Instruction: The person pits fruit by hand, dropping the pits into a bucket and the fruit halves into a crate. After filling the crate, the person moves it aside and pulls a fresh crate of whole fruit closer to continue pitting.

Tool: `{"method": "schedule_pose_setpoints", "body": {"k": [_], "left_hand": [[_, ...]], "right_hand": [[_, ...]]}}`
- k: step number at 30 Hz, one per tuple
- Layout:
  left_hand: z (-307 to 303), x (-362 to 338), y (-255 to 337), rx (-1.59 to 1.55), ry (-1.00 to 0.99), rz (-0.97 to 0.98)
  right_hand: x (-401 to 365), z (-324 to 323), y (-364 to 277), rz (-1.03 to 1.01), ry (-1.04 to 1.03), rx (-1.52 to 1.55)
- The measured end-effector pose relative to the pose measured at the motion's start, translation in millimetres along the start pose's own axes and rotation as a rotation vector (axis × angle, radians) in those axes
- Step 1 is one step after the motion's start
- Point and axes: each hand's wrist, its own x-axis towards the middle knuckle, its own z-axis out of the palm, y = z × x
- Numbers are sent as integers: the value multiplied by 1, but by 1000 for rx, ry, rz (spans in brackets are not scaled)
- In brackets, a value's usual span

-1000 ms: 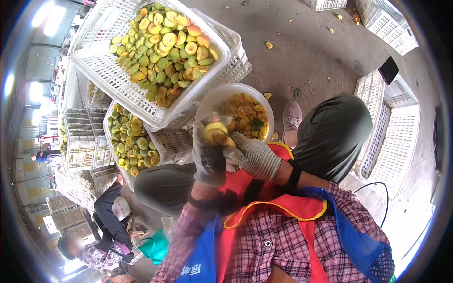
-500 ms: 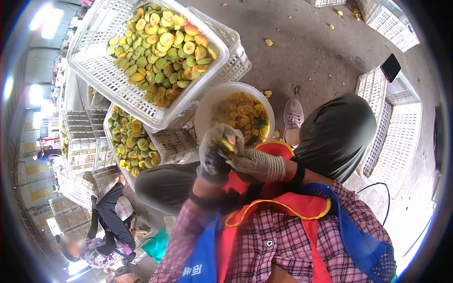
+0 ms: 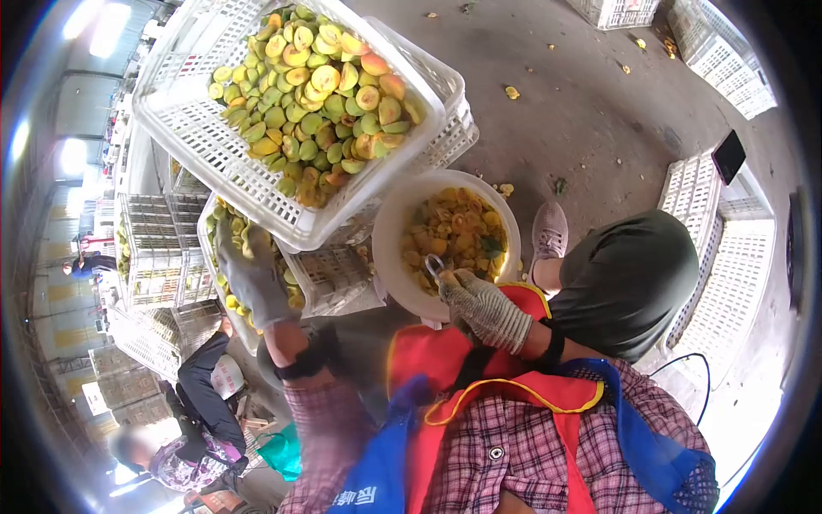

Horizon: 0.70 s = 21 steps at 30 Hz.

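Observation:
My left hand (image 3: 253,274), in a grey-coated glove, reaches over the lower crate (image 3: 208,244) at the left. Its fingers look apart among green-yellow peach halves (image 3: 295,295), partly blurred; nothing shows gripped in them. Over the near rim of a white bucket (image 3: 385,214), my right hand (image 3: 486,310), in a striped knit glove, is closed around a small tool with a metal loop (image 3: 434,264). The tool's handle is hidden in the fist. Orange-yellow fruit scraps (image 3: 454,223) and a few dark leaves lie in the bucket.
A white crate (image 3: 193,158) of cut peaches (image 3: 321,103) rests on stacked crates beside the bucket. At the right, a phone-like dark slab (image 3: 729,158) stands at the edge of a white crate (image 3: 689,201). Another person (image 3: 201,428) sits at lower left.
My left hand has left my right hand and the fruit piece they held together, moving left to the lower crate. The right hand keeps the tool, whose loop now shows. The view has shifted slightly.

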Motion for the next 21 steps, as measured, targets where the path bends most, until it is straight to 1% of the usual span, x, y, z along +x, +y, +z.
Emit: {"method": "schedule_pose_setpoints", "body": {"k": [2, 3, 4, 5, 7, 8, 10, 11, 12, 13, 14, 15, 17, 18, 19, 20, 21], "left_hand": [[31, 22, 1, -35, -316, 5], [45, 25, 20, -107, -483, 25], [69, 36, 28, -103, -673, 3], [89, 46, 43, 41, -797, 24], [161, 57, 37, 318, -910, -33], [185, 58, 30, 314, -911, -25], [224, 54, 13, 324, -937, 82], [239, 57, -10, 296, -957, 240], [233, 52, -8, 298, -956, 241], [218, 43, -2, -210, -870, -48], [202, 33, 3, -710, -735, -332], [177, 26, 16, -708, -734, -330], [119, 6, 41, -1049, -718, -238], [101, -13, 46, -1012, -638, -50], [85, -31, 49, -969, -556, 134], [70, -47, 51, -1324, -731, -180], [55, -62, 54, -1663, -893, -523]], "right_hand": [[7, -1, -1, 67, -44, 60], [7, 4, 1, 66, -44, 60], [5, 11, 4, 87, -61, 118], [4, 15, 6, 110, -77, 177], [6, 9, 3, 94, -32, 121], [8, 6, 4, 75, 11, 63], [10, 2, 5, 54, 20, 20], [11, 0, 5, 27, 25, -14], [14, -3, 0, 26, 27, -13], [17, -9, -6, 239, 31, 275], [19, -12, -10, 452, 32, 564], [18, -11, -9, 450, 34, 566], [14, -10, -5, 337, 6, 463], [13, -13, -6, 337, 1, 461], [15, -17, -8, 214, 46, 406], [17, -22, -11, 92, 89, 353], [25, -38, -21, 436, -91, 697]]}}
